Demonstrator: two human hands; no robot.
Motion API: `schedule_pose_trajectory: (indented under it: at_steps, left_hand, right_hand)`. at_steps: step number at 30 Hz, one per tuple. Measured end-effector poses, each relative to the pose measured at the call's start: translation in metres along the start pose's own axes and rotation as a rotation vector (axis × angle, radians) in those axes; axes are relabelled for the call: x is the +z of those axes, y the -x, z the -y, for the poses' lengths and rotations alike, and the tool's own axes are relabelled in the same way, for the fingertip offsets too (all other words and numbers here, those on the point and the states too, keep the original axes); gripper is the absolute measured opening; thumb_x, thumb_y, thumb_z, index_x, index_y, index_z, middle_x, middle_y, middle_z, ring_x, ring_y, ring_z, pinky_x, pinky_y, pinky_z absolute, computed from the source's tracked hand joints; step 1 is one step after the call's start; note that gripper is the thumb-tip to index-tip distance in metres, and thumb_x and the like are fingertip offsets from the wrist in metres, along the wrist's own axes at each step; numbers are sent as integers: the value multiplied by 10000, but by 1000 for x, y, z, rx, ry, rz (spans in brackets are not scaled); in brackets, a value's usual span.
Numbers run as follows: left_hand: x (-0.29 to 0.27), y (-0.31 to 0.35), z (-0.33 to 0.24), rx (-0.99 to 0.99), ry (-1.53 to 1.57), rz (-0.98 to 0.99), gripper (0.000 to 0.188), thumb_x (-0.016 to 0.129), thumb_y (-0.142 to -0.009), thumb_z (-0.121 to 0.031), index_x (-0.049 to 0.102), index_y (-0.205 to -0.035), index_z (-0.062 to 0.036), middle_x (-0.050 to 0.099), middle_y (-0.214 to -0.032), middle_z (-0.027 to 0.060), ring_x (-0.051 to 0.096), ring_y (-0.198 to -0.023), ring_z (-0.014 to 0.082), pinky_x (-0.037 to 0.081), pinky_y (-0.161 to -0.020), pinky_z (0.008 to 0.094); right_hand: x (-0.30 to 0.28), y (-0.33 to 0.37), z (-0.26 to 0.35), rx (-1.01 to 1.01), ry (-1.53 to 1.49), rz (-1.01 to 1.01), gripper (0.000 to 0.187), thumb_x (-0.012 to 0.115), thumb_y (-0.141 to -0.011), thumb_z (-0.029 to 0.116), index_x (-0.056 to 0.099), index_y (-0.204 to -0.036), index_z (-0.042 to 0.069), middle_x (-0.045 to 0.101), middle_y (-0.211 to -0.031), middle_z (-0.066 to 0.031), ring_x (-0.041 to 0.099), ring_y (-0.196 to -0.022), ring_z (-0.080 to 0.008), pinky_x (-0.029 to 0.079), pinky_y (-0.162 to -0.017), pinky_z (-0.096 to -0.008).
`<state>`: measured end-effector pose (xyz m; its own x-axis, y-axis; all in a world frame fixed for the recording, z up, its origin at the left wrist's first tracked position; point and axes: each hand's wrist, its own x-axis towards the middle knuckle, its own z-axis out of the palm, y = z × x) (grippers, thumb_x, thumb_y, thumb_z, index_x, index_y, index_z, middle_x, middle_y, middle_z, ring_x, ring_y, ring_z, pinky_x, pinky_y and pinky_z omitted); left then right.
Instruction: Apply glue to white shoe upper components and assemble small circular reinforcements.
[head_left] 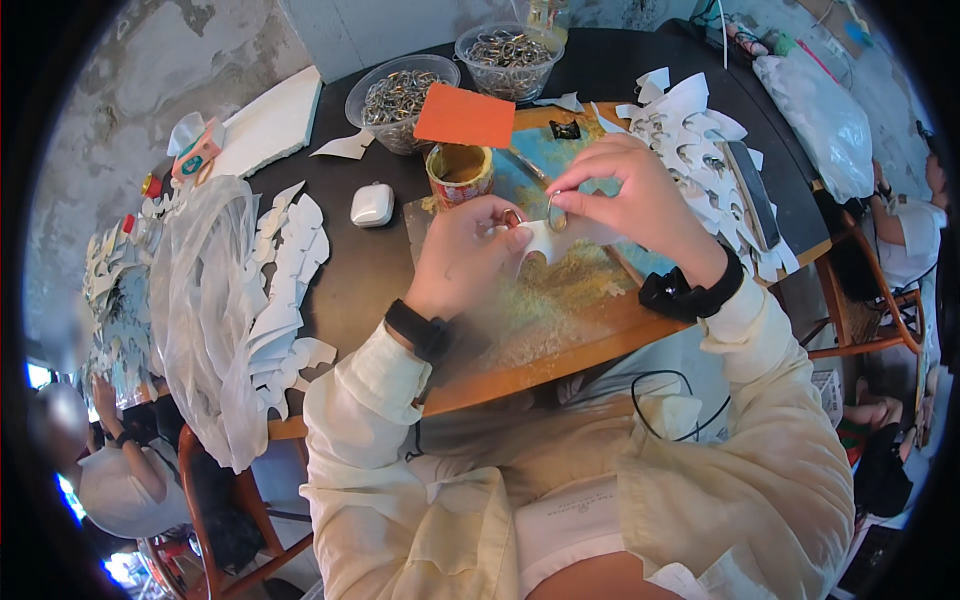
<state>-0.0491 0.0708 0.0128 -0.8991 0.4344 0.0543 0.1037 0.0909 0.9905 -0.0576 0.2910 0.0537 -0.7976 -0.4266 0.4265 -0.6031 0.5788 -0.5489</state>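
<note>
My left hand (468,240) is closed on a small white cut-out piece (541,242), pinched between thumb and fingers. A metal ring shows at its fingertips, partly hidden by them. To the right, my right hand (625,185) pinches a thin metal ring (553,212) upright by the white piece; whether the two touch I cannot tell. Both hands are above a glue-stained board (540,340). Just beyond them stands an open can (465,190) of yellowish-brown glue. An orange card (463,116) is above the can, and a brush (530,164) lies beside it.
Two clear tubs (352,105) (549,75) at the back hold many metal rings. White cut-out pieces lie in heaps left (290,265) and right (680,130). Nearby are a phone (752,195), a white case (372,205) and a plastic bag (205,320). Other people sit at both sides.
</note>
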Motion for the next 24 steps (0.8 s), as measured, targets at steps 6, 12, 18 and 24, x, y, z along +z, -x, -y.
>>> schedule_pose_trajectory:
  at_steps: [6,12,18,24]
  left_hand:
    - [-1,2,-2,3,42,-18,127,610,-863,-61,574,-928,42,617,-766,38,586,-651,76,467,-564,229]
    - [-1,0,0,-41,29,-8,171,637,-864,-117,593,-955,22,565,-782,-5,553,-722,65,433,-634,207]
    - [-3,2,-2,-24,33,15,172,633,-867,-119,594,-963,18,563,-790,-3,567,-739,76,457,-659,218]
    - [-1,2,-4,-17,-43,24,179,641,-859,-124,602,-968,13,568,-798,-2,550,-731,71,448,-654,219]
  right_hand:
    - [-9,-2,9,121,-107,-61,105,716,-751,150,731,-844,103,633,-770,-12,524,-815,-174,410,-763,-297]
    - [4,7,14,-110,81,-33,115,749,-718,152,741,-832,138,613,-754,2,505,-847,-174,424,-792,-319]
    - [5,4,9,-89,86,-37,131,751,-716,173,741,-843,143,613,-753,-2,514,-849,-185,428,-789,-321]
    - [8,5,4,-99,100,-36,98,721,-732,213,734,-804,148,665,-763,-11,569,-812,-197,394,-846,-340]
